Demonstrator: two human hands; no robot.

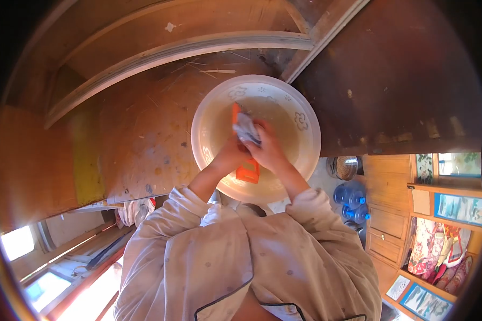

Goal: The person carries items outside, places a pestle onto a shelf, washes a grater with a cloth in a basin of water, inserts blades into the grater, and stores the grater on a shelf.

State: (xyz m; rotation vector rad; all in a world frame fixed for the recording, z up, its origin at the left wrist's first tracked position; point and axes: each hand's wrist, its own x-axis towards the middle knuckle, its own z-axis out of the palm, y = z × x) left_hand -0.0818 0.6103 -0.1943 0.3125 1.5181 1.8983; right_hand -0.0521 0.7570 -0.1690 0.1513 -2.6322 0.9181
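A pale plastic basin [311, 140] with flower prints on its inner wall holds cloudy water. An orange board [247, 173], shaped like a small washboard, stands tilted inside it. Over the board, a bunched wet cloth [246, 127], grey and white, is blurred by motion. My right hand [269, 148] is closed around the cloth from the right. From the left, my left hand [232, 156] presses in against the same bundle, its fingers curled and partly hidden behind the right hand and the cloth.
The basin rests by a worn wooden surface [139, 139] with a raised wooden frame [198, 44] behind. A dark brown panel [385, 80] rises at the right. Blue water jugs [350, 195] and a metal pot [344, 167] stand lower right, near wooden cabinets [385, 219].
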